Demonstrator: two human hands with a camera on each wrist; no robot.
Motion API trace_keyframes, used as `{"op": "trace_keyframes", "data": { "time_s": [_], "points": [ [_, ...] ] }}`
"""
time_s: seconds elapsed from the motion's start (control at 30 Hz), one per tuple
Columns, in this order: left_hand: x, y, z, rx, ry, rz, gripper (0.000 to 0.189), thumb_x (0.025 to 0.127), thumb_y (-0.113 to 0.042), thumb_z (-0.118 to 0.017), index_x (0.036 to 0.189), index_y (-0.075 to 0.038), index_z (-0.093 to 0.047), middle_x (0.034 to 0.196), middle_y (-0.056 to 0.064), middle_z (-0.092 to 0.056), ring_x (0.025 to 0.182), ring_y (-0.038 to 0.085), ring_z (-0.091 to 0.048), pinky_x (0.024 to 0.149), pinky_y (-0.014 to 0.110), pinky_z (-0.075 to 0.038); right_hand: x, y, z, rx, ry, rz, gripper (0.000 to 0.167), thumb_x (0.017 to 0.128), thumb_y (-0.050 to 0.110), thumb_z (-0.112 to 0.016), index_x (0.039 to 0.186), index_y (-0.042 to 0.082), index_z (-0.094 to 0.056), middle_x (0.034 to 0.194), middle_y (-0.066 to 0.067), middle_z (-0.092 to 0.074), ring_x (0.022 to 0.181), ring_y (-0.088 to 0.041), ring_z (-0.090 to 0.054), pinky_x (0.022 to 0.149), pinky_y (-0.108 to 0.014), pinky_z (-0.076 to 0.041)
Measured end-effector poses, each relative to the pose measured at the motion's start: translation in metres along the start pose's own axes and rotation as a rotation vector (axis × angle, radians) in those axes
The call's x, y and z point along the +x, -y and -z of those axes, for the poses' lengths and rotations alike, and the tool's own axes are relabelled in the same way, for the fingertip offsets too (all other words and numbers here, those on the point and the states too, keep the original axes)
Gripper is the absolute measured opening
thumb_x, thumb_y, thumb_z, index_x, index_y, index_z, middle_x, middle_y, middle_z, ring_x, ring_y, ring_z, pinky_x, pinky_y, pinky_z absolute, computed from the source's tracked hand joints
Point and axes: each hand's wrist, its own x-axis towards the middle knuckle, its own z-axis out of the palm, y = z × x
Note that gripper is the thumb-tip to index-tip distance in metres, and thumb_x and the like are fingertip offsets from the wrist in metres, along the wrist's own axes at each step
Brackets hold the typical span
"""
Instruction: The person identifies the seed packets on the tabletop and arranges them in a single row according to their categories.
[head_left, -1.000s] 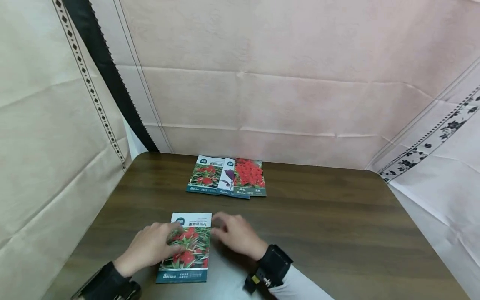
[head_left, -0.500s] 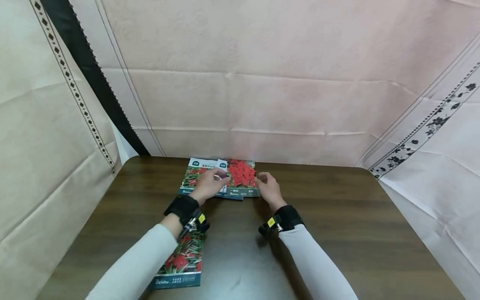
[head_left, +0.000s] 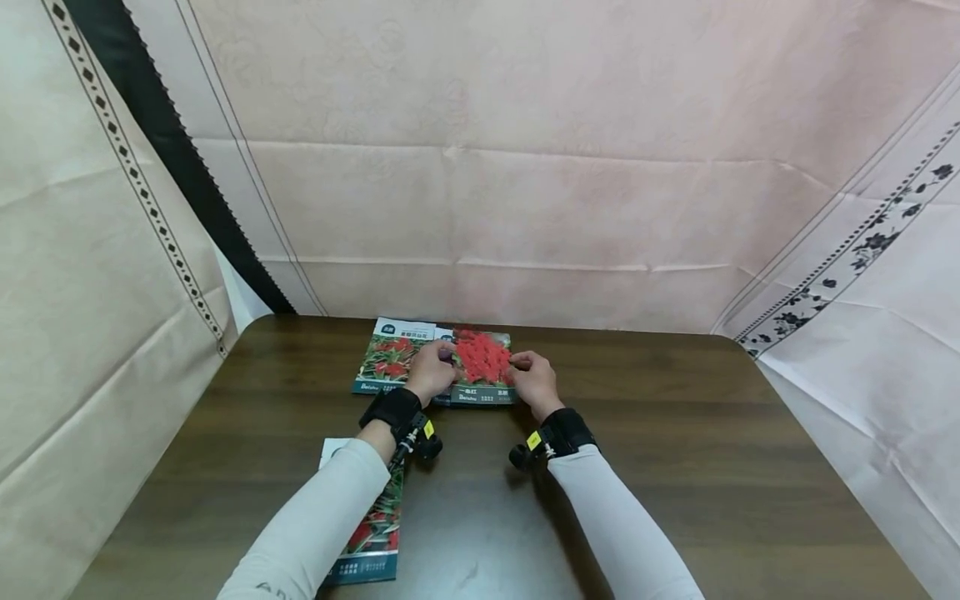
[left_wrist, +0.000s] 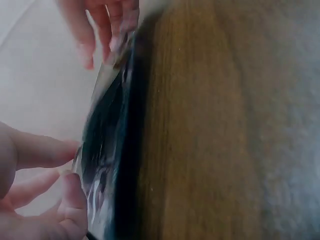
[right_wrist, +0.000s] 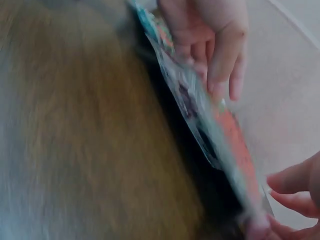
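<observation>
At the back of the table, a seed packet with a mass of red flowers (head_left: 482, 358) is tipped up off the packets beneath it. My left hand (head_left: 431, 371) pinches its left edge between thumb and fingers. At the opposite edge, my right hand (head_left: 535, 384) grips it with thumb and fingertips. In the right wrist view the red packet (right_wrist: 235, 145) slants over a whitish packet (right_wrist: 182, 92), which stays lower. A packet with red blooms among green leaves (head_left: 386, 362) lies at the left of the group, partly behind my left hand.
Nearer the front left, another packet with red blooms (head_left: 367, 558) lies on the brown wooden table (head_left: 712, 467), half covered by my left sleeve (head_left: 315, 525). Pale cloth (head_left: 487, 208) hangs along the table's back edge. Both wrists carry black camera straps (head_left: 567, 430).
Both hands have gone from the front packet to the group at the back. The red-flower packet is now gripped at both sides and tilted up, shifted slightly toward me.
</observation>
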Motion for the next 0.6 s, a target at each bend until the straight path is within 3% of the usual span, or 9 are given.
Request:
{"op": "trace_keyframes", "data": {
  "time_s": [0.1, 0.2, 0.43, 0.5, 0.6],
  "points": [
    [-0.005, 0.000, 0.003, 0.013, 0.025, 0.007, 0.041, 0.086, -0.004, -0.068, 0.125, -0.006, -0.059, 0.116, 0.012, -0.060, 0.100, 0.026, -0.059, 0.074, 0.033, -0.050, -0.004, -0.002, 0.003, -0.071, 0.009, 0.039, 0.020, 0.090, 0.008, -0.064, 0.110, 0.007, -0.066, 0.117, -0.015, -0.061, 0.104, -0.028, -0.052, 0.090, -0.039, -0.047],
    [-0.022, -0.001, 0.011, 0.066, 0.064, -0.027, 0.038, 0.085, -0.011, -0.072, 0.121, -0.007, -0.062, 0.106, 0.009, -0.061, 0.093, 0.022, -0.060, 0.072, 0.031, -0.048, -0.018, -0.001, 0.007, -0.179, 0.047, 0.139, 0.016, 0.089, 0.009, -0.067, 0.106, 0.009, -0.066, 0.108, -0.013, -0.061, 0.096, -0.025, -0.053, 0.081, -0.035, -0.047],
    [-0.097, 0.000, 0.045, 0.276, 0.113, -0.242, 0.039, 0.078, -0.014, -0.079, 0.114, -0.006, -0.066, 0.083, 0.002, -0.061, 0.064, 0.012, -0.053, 0.060, 0.025, -0.043, -0.083, 0.009, 0.011, -0.374, 0.181, 0.453, 0.023, 0.086, 0.017, -0.073, 0.106, 0.010, -0.064, 0.086, -0.003, -0.064, 0.074, -0.012, -0.058, 0.062, -0.026, -0.048],
    [-0.119, 0.005, 0.053, 0.327, 0.127, -0.252, 0.037, 0.078, -0.015, -0.080, 0.111, -0.007, -0.067, 0.077, 0.000, -0.058, 0.060, 0.011, -0.049, 0.057, 0.023, -0.040, -0.101, 0.011, 0.007, -0.418, 0.231, 0.510, 0.023, 0.086, 0.019, -0.073, 0.106, 0.010, -0.065, 0.082, 0.001, -0.062, 0.069, -0.009, -0.055, 0.058, -0.024, -0.045],
    [-0.147, 0.014, 0.062, 0.407, 0.156, -0.218, 0.034, 0.077, -0.019, -0.081, 0.107, -0.010, -0.069, 0.072, -0.002, -0.055, 0.058, 0.009, -0.044, 0.055, 0.022, -0.035, -0.125, 0.011, -0.002, -0.508, 0.312, 0.545, 0.021, 0.087, 0.025, -0.072, 0.102, 0.013, -0.065, 0.075, 0.004, -0.057, 0.062, -0.006, -0.048, 0.052, -0.021, -0.039]
  ]
}}
